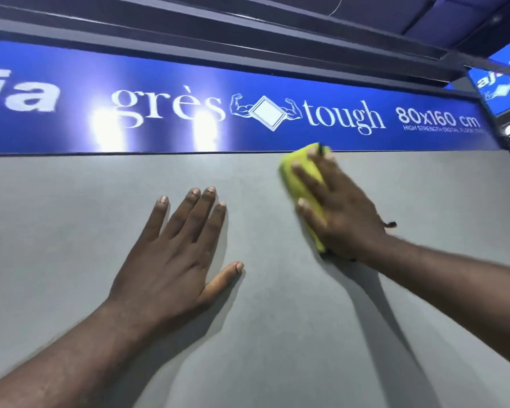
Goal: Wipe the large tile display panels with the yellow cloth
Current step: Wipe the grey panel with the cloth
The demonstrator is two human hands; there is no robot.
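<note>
the left hand (171, 254) lies flat against the grey tile panel (71, 231), fingers straight and a little spread, thumb out to the side, holding nothing. the right hand (339, 213) presses the yellow cloth (299, 169) onto the same panel, near its top edge — the fingers lie stretched over the folded cloth rather than curled round it, and the cloth shows past the fingertips and along the thumb side of the palm. a dark bit sticks out by the heel of that hand; what it is cannot be told. the cloth's upper end reaches the lower edge of the blue sign strip (277, 92) that runs across above the panel, printed in white with "grès", "tough" and "80x160 cm" around a drawing of a tile with flexed arms. two bright light glares sit on the strip's left part. a second blue sign (501, 83) shows at the far right — partly cut off by the frame.
</note>
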